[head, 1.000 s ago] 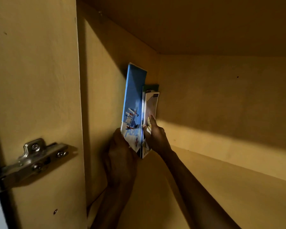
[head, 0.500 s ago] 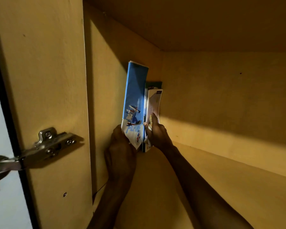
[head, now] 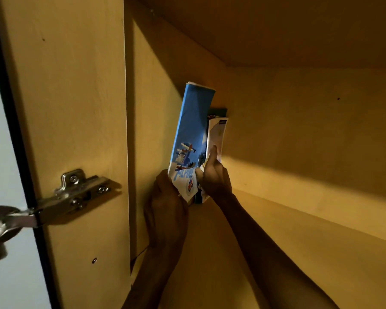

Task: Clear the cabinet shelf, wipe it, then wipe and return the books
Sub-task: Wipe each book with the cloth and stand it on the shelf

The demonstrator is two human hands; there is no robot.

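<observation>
Blue book (head: 193, 130) with a toy-brick plane on its cover, white band at the bottom, slanted blue lettering too blurred to read. Gripped at its lower corner by the left hand (head: 165, 208), fingers curled round the edge. Beside it a pale booklet (head: 217, 137), dark label at its top unreadable, pinched by the right hand (head: 214, 178), thumb up along the cover. Green book (head: 218, 112) barely showing behind. All upright in the shelf's (head: 299, 241) back-left corner, against the side wall (head: 156, 108). Both arms stretched forward and up. Metal hinge (head: 76, 192) on the side panel at left.

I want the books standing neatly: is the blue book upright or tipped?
Tipped slightly. The blue book stands on end in the shelf's left corner, its top leaning right, with the left hand gripping its lower edge.
</observation>
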